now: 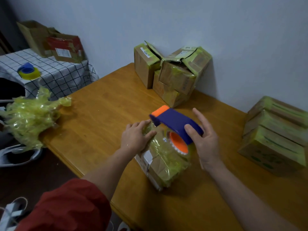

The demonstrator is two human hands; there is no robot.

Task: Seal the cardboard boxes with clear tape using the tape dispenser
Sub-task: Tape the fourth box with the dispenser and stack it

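- Head view: the small cardboard box [164,167] I am sealing lies on the wooden table [100,117]. It is wrapped in glossy, yellow-tinted clear tape, with a white label showing on its left face.
- My left hand [136,139] lies on the far left part of the box top, fingers fairly straight and together, pressing on the tape there.
- My right hand [205,139] grips the tape dispenser [175,122]. The thumb is curled over the near face of its blue handle and the fingers reach behind it, the forefinger standing up straighter than the rest.
- The dispenser sits over the far right part of the box top. Its orange hub touches the taped surface, and its orange-tipped nose points away to the left, just past my left fingertips.
- Beyond the box, against the wall, stands a pile of taped cartons [175,72], some with torn flaps.
- Well to the right of the box lie more taped cartons [275,134], stacked.
- Well to the left of the box, at the table edge, lies a wad of crumpled tape [30,117].
- Further left and beyond that, a checked cloth [66,74] carries a second dispenser [29,72], blue with a yellow roll, and open cartons [65,47].
- Nearer me than the box, my left arm shows a red sleeve [70,205].
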